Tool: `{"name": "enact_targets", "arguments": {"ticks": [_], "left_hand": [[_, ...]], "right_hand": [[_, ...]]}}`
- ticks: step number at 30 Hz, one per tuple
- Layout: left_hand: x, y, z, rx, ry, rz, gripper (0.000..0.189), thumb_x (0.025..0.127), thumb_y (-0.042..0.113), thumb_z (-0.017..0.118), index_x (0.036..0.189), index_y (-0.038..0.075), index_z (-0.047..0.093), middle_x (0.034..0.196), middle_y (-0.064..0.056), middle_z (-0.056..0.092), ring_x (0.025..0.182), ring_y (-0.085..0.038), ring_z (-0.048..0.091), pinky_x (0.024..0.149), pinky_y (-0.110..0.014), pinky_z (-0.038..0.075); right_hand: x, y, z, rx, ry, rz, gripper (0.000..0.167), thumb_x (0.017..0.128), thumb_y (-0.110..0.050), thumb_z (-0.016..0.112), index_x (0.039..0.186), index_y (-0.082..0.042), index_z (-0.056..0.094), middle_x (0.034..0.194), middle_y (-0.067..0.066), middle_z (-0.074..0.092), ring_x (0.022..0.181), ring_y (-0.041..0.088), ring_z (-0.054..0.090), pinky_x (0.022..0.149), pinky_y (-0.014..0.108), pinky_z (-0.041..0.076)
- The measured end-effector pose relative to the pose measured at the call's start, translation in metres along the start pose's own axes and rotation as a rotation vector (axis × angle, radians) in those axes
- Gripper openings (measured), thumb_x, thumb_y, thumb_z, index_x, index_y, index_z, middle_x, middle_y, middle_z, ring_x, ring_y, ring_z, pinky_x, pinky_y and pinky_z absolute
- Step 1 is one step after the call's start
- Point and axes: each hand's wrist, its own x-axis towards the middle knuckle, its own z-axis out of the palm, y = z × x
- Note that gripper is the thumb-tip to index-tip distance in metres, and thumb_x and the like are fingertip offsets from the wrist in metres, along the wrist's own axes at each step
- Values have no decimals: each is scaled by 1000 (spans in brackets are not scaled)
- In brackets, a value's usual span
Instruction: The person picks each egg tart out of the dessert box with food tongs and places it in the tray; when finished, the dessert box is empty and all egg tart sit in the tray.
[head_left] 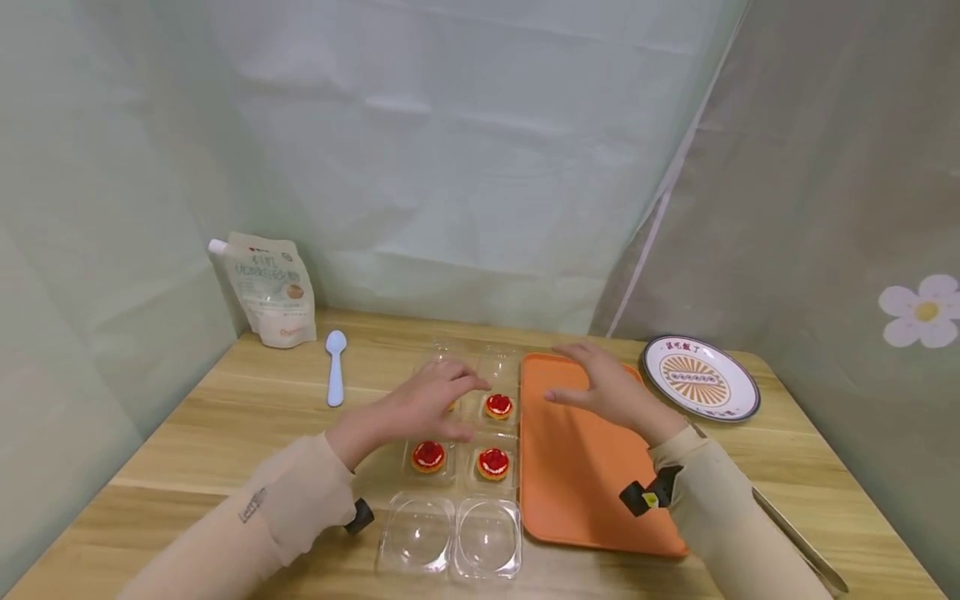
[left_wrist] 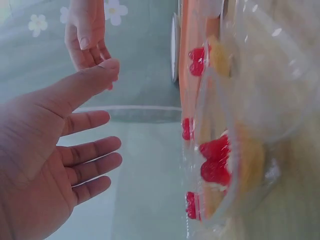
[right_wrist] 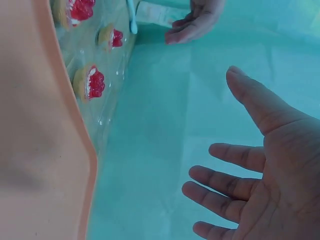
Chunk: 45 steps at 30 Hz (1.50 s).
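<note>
My left hand (head_left: 423,400) hovers over the clear plastic boxes, its fingers spread and nothing in its grasp. One red-topped tart is mostly hidden beneath it; beside it lie a tart (head_left: 498,406) at the back right, another tart (head_left: 428,456) at the front left and a front right tart (head_left: 493,463). The tarts sit in clear plastic boxes (head_left: 467,479) whose lids (head_left: 487,537) lie folded back. Above the far part of the orange tray (head_left: 577,500) my right hand (head_left: 611,387) is held with thumb and fingers apart, also without anything in it.
A white patterned plate (head_left: 701,377) is right of the tray at the back. A long metal utensil (head_left: 802,542) lies partly under the right forearm. To the left are a light blue spoon (head_left: 335,371) and a standing pouch (head_left: 272,292). Fabric hangs around the wooden table.
</note>
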Motion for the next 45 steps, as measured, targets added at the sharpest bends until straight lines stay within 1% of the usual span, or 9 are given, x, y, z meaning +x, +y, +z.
{"name": "enact_targets", "arguments": {"ticks": [13, 23, 28, 32, 35, 37, 41, 44, 45], "left_hand": [[-23, 13, 14, -42, 20, -67, 64, 74, 34, 82, 128, 11, 58, 126, -10, 54, 122, -30, 46, 106, -49, 38], [-30, 13, 31, -82, -49, -110, 73, 75, 41, 80, 135, 10, 53, 130, -9, 54, 124, -28, 47, 109, -49, 37], [-33, 10, 40, -77, -26, -90, 73, 74, 41, 80, 133, 8, 54, 129, -9, 56, 122, -28, 49, 108, -50, 37], [-36, 7, 47, -90, -21, -94, 73, 74, 42, 80, 133, 8, 54, 129, -7, 55, 122, -27, 48, 109, -49, 36], [-37, 4, 52, -102, -24, -95, 74, 73, 42, 80, 133, 7, 54, 129, -7, 55, 123, -28, 48, 109, -49, 37], [-38, 3, 55, -109, -22, -92, 74, 73, 43, 80, 133, 7, 54, 129, -8, 55, 124, -29, 48, 109, -50, 37], [-37, 1, 60, -117, -25, -97, 75, 73, 45, 79, 134, 8, 54, 131, -8, 55, 126, -30, 47, 110, -51, 35], [-36, 0, 63, -115, -30, -112, 77, 73, 48, 78, 135, 10, 53, 130, -7, 56, 126, -29, 47, 111, -51, 34], [-35, 0, 64, -114, -29, -114, 77, 72, 48, 78, 135, 10, 53, 130, -7, 56, 125, -29, 48, 111, -51, 34]], "right_hand": [[-71, 9, -1, -155, 96, -124, 60, 82, -35, 75, 132, -9, 55, 130, 14, 58, 117, 36, 57, 94, 54, 48], [-127, 35, 5, -200, 226, -75, 58, 79, -32, 78, 130, -16, 57, 127, 3, 60, 118, 29, 56, 93, 45, 47], [-150, 57, 10, -169, 290, -20, 57, 78, -29, 79, 129, -19, 58, 125, 3, 61, 118, 27, 54, 98, 11, 37], [-162, 78, 16, -169, 363, -27, 54, 75, -23, 81, 125, -14, 60, 121, 6, 64, 117, 4, 51, 96, -5, 20], [-170, 93, 20, -173, 402, -20, 53, 73, -19, 82, 121, -8, 62, 117, 7, 65, 112, -3, 50, 95, -6, 19], [-174, 101, 22, -180, 420, 14, 54, 72, -18, 83, 121, -6, 62, 116, 9, 65, 109, 8, 55, 93, -5, 22], [-181, 115, 23, -168, 416, 132, 54, 75, -19, 81, 123, -5, 61, 118, 16, 64, 105, 33, 58, 91, 18, 42], [-185, 126, 23, -153, 415, 200, 53, 77, -21, 80, 124, -5, 60, 118, 18, 64, 104, 37, 59, 84, 28, 45], [-186, 129, 24, -152, 423, 214, 52, 78, -21, 79, 124, -5, 61, 117, 18, 64, 103, 36, 58, 83, 23, 44]]}}
